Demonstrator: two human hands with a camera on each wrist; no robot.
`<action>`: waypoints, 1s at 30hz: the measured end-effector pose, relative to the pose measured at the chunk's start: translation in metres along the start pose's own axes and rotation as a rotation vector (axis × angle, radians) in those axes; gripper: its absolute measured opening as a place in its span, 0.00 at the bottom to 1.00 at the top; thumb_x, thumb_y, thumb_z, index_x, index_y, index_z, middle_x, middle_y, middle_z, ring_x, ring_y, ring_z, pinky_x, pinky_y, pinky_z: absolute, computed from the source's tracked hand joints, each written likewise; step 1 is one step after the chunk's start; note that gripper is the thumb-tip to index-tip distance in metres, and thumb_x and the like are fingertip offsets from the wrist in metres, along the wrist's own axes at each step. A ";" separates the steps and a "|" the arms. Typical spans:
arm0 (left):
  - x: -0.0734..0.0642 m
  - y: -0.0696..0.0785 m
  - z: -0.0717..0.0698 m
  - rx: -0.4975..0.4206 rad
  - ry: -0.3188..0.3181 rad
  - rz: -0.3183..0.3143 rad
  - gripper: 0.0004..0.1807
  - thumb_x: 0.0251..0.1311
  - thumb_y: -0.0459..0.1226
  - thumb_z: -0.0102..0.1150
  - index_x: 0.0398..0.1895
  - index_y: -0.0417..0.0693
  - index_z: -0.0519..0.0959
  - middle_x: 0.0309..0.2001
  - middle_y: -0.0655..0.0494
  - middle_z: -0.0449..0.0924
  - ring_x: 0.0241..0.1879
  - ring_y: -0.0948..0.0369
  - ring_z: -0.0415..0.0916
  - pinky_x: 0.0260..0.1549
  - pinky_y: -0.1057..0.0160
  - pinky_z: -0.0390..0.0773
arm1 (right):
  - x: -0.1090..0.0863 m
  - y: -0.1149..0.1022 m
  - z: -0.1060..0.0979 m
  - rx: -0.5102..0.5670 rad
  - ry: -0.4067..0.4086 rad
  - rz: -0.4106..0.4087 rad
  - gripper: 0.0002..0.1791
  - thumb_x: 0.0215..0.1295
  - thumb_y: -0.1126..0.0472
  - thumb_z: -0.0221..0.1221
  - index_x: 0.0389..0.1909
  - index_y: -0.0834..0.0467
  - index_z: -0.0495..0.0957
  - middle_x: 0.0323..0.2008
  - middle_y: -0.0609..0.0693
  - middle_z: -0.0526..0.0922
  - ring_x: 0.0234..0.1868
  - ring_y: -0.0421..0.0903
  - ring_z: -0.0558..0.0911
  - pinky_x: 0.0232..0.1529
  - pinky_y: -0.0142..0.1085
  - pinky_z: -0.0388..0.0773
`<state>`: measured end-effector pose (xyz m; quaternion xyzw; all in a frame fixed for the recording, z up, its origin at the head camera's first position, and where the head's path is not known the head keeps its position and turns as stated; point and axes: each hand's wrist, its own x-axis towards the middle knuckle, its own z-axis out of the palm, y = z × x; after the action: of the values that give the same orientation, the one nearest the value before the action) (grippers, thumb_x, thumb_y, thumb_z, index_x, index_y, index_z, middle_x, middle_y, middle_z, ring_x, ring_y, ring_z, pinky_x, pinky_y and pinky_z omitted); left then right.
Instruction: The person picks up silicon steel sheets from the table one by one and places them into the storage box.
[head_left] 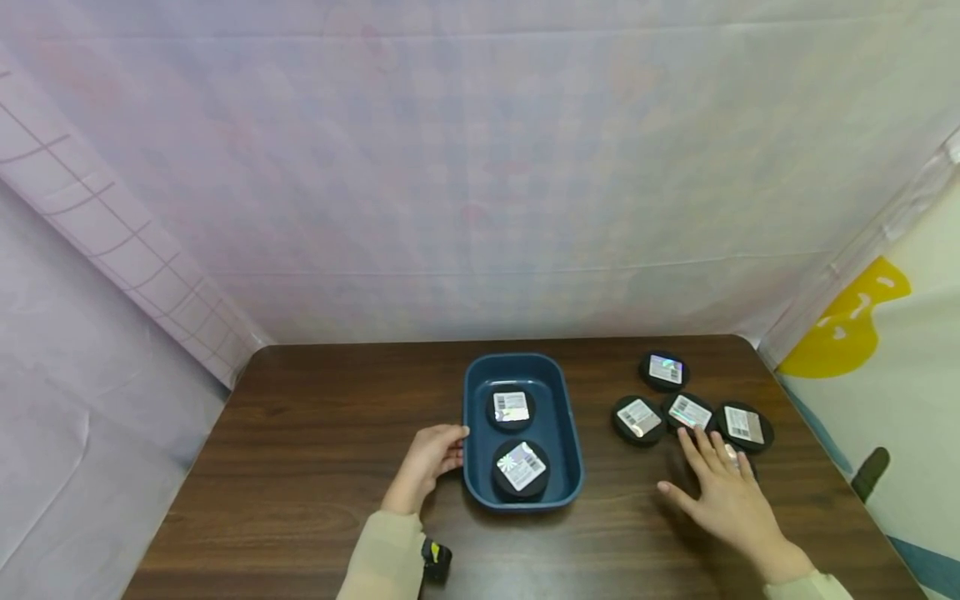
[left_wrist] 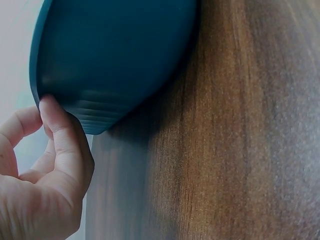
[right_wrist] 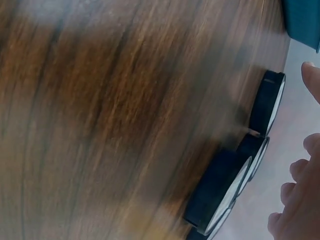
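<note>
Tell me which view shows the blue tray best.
The head view: the whole blue tray shows from above, with two black labelled discs inside and the left hand at its rim. The left wrist view shows only its outer wall and a fingertip on it; the right wrist view catches just a corner.

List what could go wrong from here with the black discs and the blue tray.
1. The right hand reaches with spread fingers over a tight cluster of black discs; lifting one may nudge its neighbours.
2. One disc sits under the fingers, largely hidden, so the grip may be unsure.
3. The left hand only touches the blue tray rim; the tray may slide.
</note>
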<state>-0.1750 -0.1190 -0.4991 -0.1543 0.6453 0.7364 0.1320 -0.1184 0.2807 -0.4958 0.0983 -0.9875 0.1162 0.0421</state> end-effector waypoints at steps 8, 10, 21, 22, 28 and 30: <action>0.000 0.000 0.000 0.000 -0.001 -0.008 0.15 0.56 0.34 0.55 0.40 0.27 0.73 0.22 0.55 0.72 0.21 0.64 0.71 0.21 0.70 0.76 | -0.001 0.005 -0.001 0.016 -0.005 0.004 0.48 0.60 0.37 0.53 0.72 0.59 0.45 0.67 0.70 0.51 0.67 0.69 0.49 0.63 0.65 0.34; 0.000 0.000 0.000 0.002 0.001 -0.007 0.15 0.56 0.34 0.55 0.40 0.26 0.73 0.22 0.55 0.72 0.21 0.64 0.71 0.21 0.70 0.76 | -0.001 0.005 -0.001 0.017 0.000 0.006 0.48 0.61 0.38 0.54 0.72 0.58 0.44 0.67 0.70 0.51 0.67 0.69 0.49 0.63 0.65 0.34; 0.001 -0.001 0.000 0.002 0.011 -0.008 0.14 0.54 0.33 0.56 0.38 0.28 0.73 0.22 0.55 0.71 0.21 0.64 0.71 0.21 0.70 0.76 | 0.000 0.014 -0.007 0.017 -0.030 0.052 0.48 0.62 0.38 0.52 0.72 0.59 0.42 0.68 0.70 0.46 0.68 0.70 0.45 0.62 0.66 0.32; 0.001 -0.001 0.000 0.002 0.012 -0.008 0.13 0.54 0.33 0.56 0.37 0.29 0.73 0.22 0.55 0.71 0.21 0.64 0.71 0.21 0.70 0.76 | 0.000 0.016 -0.007 0.015 -0.025 0.053 0.48 0.62 0.38 0.52 0.72 0.60 0.42 0.68 0.70 0.46 0.67 0.70 0.45 0.62 0.66 0.33; 0.002 -0.002 0.000 -0.005 0.017 -0.005 0.11 0.54 0.33 0.56 0.35 0.30 0.74 0.21 0.55 0.71 0.20 0.64 0.70 0.20 0.71 0.75 | -0.001 0.021 -0.005 0.021 -0.010 0.066 0.49 0.61 0.39 0.54 0.72 0.62 0.42 0.68 0.70 0.44 0.67 0.71 0.43 0.61 0.67 0.34; 0.002 -0.002 0.001 -0.007 0.018 -0.005 0.10 0.53 0.33 0.56 0.34 0.31 0.74 0.21 0.55 0.71 0.20 0.64 0.70 0.20 0.71 0.75 | -0.001 0.022 -0.005 0.025 -0.018 0.075 0.48 0.62 0.39 0.53 0.71 0.64 0.44 0.69 0.70 0.44 0.67 0.71 0.43 0.61 0.67 0.33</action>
<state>-0.1760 -0.1181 -0.5021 -0.1630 0.6436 0.7368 0.1276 -0.1214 0.3035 -0.4960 0.0629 -0.9892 0.1292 0.0278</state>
